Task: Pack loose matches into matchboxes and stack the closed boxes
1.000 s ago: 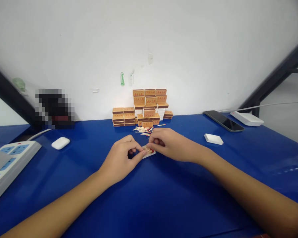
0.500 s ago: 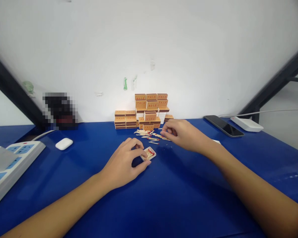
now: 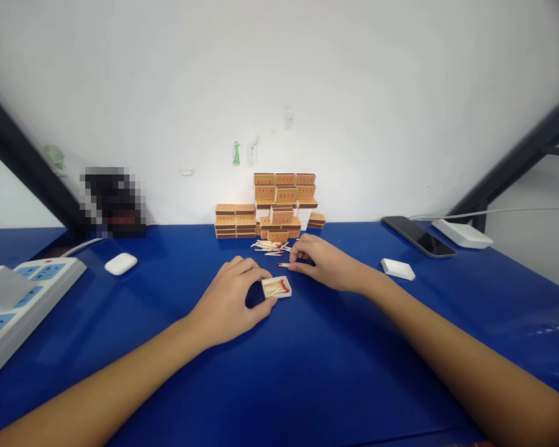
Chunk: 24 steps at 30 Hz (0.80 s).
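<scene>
My left hand (image 3: 233,302) steadies a small white matchbox tray (image 3: 286,295) on the blue table, thumb at its near side and fingers at its far left corner. Several red-tipped matches (image 3: 276,287) lie inside it. Just beyond the tray's right side, my right hand (image 3: 325,264) is closed in a pinch on matches (image 3: 284,265), whose red heads point left; how many it holds I cannot tell. A loose heap of matches (image 3: 266,247) lies behind both hands, in front of the stacked matchboxes (image 3: 285,195).
Against the wall (image 3: 377,112) stand the matchbox stacks. On the right are a white tray-like piece (image 3: 398,269), a phone (image 3: 418,236) and a white box (image 3: 463,234). A white earbud case (image 3: 121,264) and a power strip (image 3: 32,304) lie left.
My right hand has drawn back from the heap toward the tray, bringing matches along. My left fingers have moved off the tray's contents, and the tray has turned straighter.
</scene>
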Motion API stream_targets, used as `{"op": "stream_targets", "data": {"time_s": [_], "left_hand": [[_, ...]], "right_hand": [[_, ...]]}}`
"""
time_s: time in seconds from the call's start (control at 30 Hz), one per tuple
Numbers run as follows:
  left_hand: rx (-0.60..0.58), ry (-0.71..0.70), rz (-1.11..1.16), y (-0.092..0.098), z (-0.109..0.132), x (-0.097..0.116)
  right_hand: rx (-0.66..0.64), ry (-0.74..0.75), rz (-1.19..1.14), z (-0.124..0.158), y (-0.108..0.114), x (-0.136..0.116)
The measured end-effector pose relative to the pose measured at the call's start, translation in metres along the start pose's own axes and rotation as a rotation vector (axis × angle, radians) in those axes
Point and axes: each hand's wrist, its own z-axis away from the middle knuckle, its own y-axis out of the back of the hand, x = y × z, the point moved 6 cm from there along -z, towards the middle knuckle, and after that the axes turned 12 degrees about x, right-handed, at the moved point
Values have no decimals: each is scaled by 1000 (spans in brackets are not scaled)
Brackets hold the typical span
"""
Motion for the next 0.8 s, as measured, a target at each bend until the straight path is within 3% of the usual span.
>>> {"op": "stream_targets", "data": {"time_s": [0.67,0.8], "left_hand": [[-20,-34,5,-1,2,2],[-18,-30,2,-1,2,1]], "right_hand": [[-78,-40,13,3,5,-1],[-33,2,-24,3,8,-4]]}}
